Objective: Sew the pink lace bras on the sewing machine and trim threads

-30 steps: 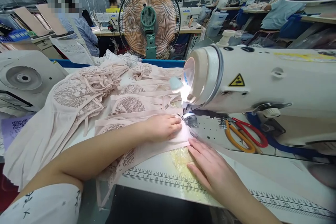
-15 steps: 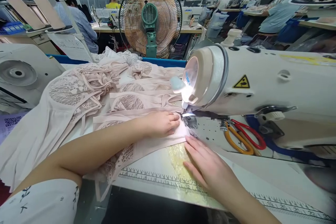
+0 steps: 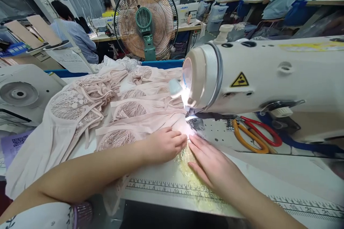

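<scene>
A pale pink lace garment (image 3: pixel 150 128) lies across the sewing machine bed, one edge under the lit needle area. My left hand (image 3: pixel 165 145) has its fingers bent together at the garment's near edge, just in front of the presser foot (image 3: pixel 195 123). Its fingertips seem to pinch the cloth, partly hidden. My right hand (image 3: pixel 212 161) lies flat with fingers stretched out, fingertips touching the cloth edge beside the left fingers. Over both hands juts the white sewing machine head (image 3: pixel 202 77), its lamp on.
Scissors with orange and red handles (image 3: pixel 249 137) lie under the machine arm. A heap of pink garments (image 3: pixel 72 111) covers the left side. Yellowish tape (image 3: pixel 188 161) and a printed ruler (image 3: pixel 166 186) mark the front edge. Behind stands a large fan (image 3: pixel 146 21); people sit farther back.
My left hand has slid toward me to the cloth's near edge and its fingers have curled. The garment's near edge has shifted away from me. My right hand stays almost in place; the view has tilted.
</scene>
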